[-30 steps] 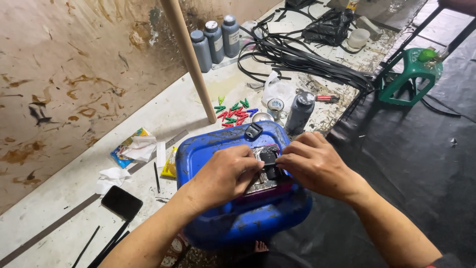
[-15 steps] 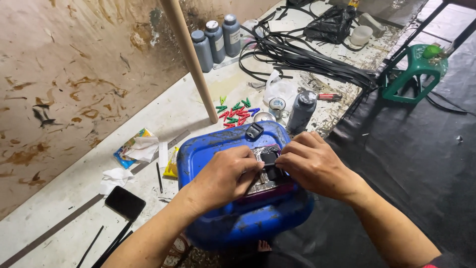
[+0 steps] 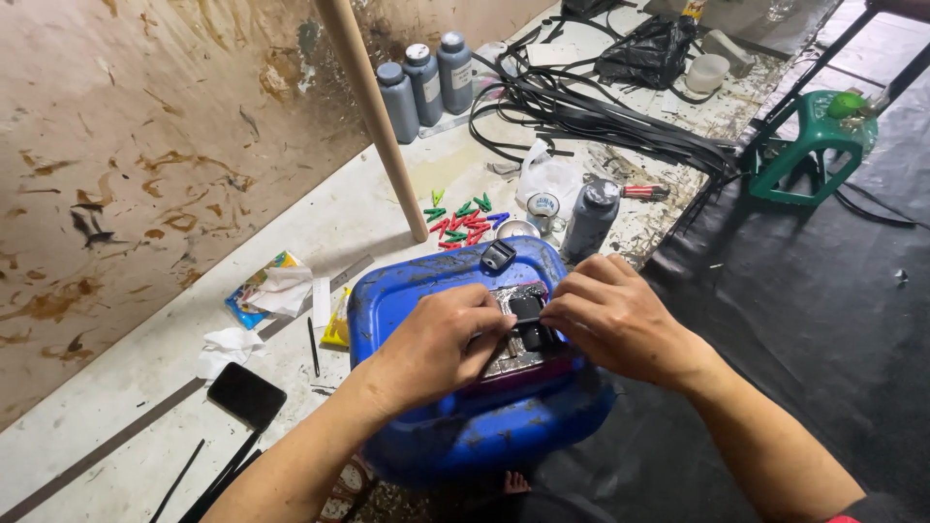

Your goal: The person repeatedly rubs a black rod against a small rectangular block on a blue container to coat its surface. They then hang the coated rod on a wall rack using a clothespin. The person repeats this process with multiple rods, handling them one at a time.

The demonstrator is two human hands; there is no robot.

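Observation:
A blue plastic jerrycan [image 3: 407, 291] lies flat in front of me. On its top sits a small black cartridge-like part [image 3: 528, 320] on a silvery piece. My left hand [image 3: 441, 339] and my right hand [image 3: 605, 315] meet over that part, fingertips pinching it from both sides. Another small black piece [image 3: 497, 256] rests at the can's far edge. The underside of the gripped part is hidden by my fingers.
A wooden pole [image 3: 373, 116] leans by the stained wall. Three grey ink bottles [image 3: 423, 82] stand behind, another bottle [image 3: 589, 218] near the can. Coloured plugs [image 3: 463, 221], black cables [image 3: 601, 111], a phone [image 3: 246, 395], a green stool [image 3: 809, 145] lie around.
Both hands stay on the black part atop the can. The view has shifted slightly; the fingers have barely adjusted.

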